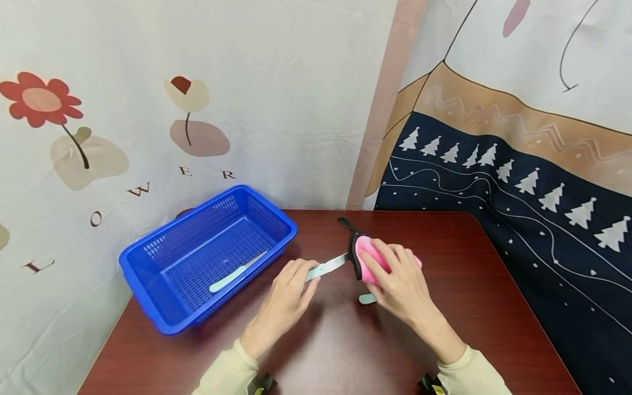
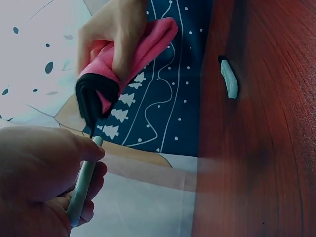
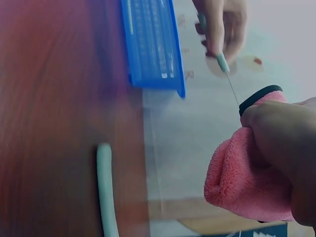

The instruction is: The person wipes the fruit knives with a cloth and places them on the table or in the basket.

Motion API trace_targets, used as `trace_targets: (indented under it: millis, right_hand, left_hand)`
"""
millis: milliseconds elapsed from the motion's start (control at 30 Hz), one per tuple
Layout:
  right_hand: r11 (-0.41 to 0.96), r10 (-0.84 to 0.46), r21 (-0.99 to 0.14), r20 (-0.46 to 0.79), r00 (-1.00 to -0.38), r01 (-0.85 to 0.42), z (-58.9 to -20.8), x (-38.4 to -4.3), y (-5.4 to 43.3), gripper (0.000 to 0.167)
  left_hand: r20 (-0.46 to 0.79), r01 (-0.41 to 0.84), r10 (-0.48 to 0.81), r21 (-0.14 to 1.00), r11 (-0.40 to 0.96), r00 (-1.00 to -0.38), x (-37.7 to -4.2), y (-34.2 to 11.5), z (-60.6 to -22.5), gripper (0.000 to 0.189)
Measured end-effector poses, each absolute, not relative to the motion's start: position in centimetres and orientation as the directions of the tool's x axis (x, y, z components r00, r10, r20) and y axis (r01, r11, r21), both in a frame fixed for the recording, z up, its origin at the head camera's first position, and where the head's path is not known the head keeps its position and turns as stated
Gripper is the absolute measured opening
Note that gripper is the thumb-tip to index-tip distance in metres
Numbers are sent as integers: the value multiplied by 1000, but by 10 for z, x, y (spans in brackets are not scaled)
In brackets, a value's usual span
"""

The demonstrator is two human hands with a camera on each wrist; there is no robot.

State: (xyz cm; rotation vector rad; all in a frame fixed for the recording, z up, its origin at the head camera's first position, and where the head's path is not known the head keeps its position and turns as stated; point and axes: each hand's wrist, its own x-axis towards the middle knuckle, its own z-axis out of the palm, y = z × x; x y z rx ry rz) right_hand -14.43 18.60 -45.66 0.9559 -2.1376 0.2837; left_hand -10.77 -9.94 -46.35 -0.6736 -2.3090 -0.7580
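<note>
My left hand [image 1: 283, 296] grips the mint-green handle of a small knife [image 1: 323, 267], its silver blade pointing right toward a pink cloth [image 1: 364, 257] with black trim. That cloth is folded and pinched in my right hand [image 1: 402, 282], raised above the table. The blade's end is hidden at the cloth's black edge; in the right wrist view the thin blade [image 3: 232, 90] reaches that edge. Below my right hand, another mint-green handle [image 1: 367, 299] lies on the table, partly covered by the hand in the head view.
A blue perforated basket [image 1: 242, 190] stands at the left of the brown table [image 1: 326, 345], with a mint-handled knife [image 1: 229, 278] inside it. A black loop [image 1: 345, 223] extends from the cloth. Printed fabric [image 1: 296, 109] hangs behind the table and on its right side.
</note>
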Motion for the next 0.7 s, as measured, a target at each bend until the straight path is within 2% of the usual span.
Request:
trace_targets:
  millis: [400, 700]
  right_hand:
    - [614, -632, 186, 699, -336, -767, -466, -129, 144, 73]
    - [628, -636, 212, 694, -337, -749, -468, -127, 143, 74]
  left_hand:
    - [694, 637, 285, 320, 701, -662, -108, -97, -465, 27]
    - [687, 642, 285, 339, 688, -668, -107, -96, -464, 27]
